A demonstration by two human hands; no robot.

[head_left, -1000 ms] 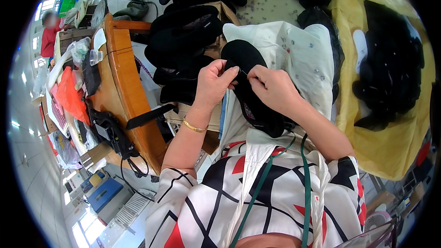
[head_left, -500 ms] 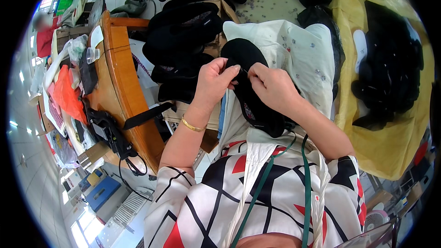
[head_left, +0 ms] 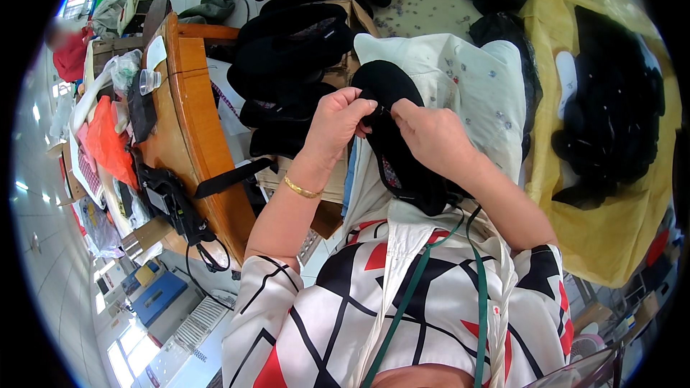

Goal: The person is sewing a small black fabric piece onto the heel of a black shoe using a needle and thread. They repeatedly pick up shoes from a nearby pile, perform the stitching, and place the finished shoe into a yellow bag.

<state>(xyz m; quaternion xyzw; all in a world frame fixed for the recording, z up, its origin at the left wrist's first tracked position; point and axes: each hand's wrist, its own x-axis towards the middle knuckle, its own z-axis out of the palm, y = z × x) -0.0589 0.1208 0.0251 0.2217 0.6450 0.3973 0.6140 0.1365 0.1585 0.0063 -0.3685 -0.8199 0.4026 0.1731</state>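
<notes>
A black cloth shoe (head_left: 392,82) lies lengthwise on my lap over a white cloth, its toe pointing away from me and its patterned lining partly showing. My left hand (head_left: 339,118) pinches the edge of the shoe's opening from the left, thumb and fingers together. From the right, my right hand (head_left: 431,133) has its thumb and forefinger closed at the same spot, close to the left fingertips. Something small may be between the right fingertips, but it is too fine to make out.
Several black shoes (head_left: 287,43) are stacked on a carton to the left, beside a wooden table (head_left: 194,100). A yellow bag (head_left: 604,237) full of black shoes stands at the right. White cloth with small flowers (head_left: 481,79) lies beyond my lap. A person in red (head_left: 70,57) is far left.
Both hands stay at the shoe's opening with only slight finger shifts. The surroundings have shifted slightly in the picture.
</notes>
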